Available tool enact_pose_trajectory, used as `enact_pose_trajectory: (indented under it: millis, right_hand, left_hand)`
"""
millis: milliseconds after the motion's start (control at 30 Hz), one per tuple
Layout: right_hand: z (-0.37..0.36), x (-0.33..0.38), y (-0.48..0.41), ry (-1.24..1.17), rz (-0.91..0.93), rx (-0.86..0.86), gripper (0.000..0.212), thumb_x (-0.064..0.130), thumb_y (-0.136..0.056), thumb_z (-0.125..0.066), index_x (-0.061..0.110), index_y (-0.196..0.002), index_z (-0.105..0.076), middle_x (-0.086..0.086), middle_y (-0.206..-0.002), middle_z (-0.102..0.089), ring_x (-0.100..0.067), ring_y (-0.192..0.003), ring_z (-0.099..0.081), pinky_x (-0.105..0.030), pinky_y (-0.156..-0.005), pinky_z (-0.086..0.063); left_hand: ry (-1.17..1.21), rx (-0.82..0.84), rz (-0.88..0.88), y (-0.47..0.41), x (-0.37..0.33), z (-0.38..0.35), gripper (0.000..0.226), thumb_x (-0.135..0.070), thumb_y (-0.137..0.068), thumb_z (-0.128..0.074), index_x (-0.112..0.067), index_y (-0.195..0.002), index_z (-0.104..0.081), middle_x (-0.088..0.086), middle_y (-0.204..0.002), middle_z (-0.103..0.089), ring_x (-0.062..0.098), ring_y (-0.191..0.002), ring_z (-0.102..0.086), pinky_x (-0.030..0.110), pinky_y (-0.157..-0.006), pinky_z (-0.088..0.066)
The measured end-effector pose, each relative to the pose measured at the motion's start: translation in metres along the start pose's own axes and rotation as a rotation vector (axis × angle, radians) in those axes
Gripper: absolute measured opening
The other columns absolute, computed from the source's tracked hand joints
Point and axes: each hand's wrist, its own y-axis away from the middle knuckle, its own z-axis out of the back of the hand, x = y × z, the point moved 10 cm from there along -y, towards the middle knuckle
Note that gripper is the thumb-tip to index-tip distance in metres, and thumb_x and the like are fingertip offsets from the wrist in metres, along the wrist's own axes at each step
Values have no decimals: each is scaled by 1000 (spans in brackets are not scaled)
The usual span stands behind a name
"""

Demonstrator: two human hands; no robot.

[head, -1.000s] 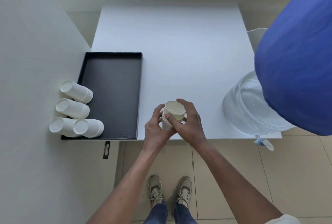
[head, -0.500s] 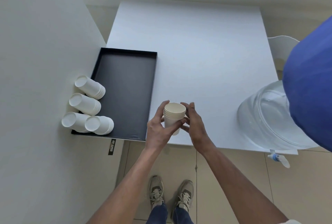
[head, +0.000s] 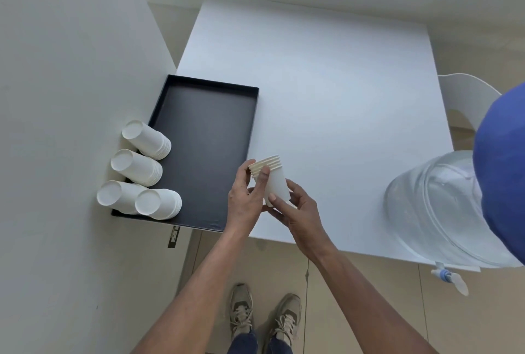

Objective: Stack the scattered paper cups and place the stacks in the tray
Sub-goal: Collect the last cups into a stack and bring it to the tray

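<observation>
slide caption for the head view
Tilted cup stack held by left hand and right hand beside the black tray bearing four stacks

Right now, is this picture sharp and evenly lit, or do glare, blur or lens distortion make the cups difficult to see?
Head view: soft, even light, faint shadows; the cup stack in the left hand and right hand is sharp. Head view: the wide lens slants the table edges; mild glare on the water jug; the blue object is blurred.

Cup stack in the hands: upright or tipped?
Tipped: the cup stack leans, rims up-left, base down-right; the left hand grips near the rims, the right hand holds the base.
</observation>
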Motion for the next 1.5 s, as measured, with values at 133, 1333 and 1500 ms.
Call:
enact_pose_trajectory:
  millis: [133, 1333, 1500]
  right_hand:
    - [1, 19, -16, 183, 92, -93, 37, 23, -84, -83, 29, -118, -70, -2, -110, -72, -25, -104, -71, -47, -96, -58]
    - [-214, 0, -130, 933, 320, 261, 52, 27, -73, -84, 27, -119, -59, 14, -107, -65, -9, -99, -57, -11, -74, -36]
    - [-211, -18, -129, 906, 261, 282, 53, 17, -75, -81, 29, -122, -61, 18, -109, -63, -4, -104, -56, -2, -78, -34]
  left_hand:
    - [129, -81, 81, -8, 8, 11, 37, -52, -100, -56, -26, -125, -62, -3, -122, -67, 16, -102, -74, 43, -70, -65]
    - [914, -358, 471, -25, 53, 92, 63, -63, -106, -22, -26, -127, -67, 4, -123, -75, 22, -109, -70, 33, -70, -56]
    - [874, -343, 491, -22, 60, 91, 69, -72, -101, -25, -24, -128, -68, 6, -125, -74, 23, -117, -69, 32, -69, -58]
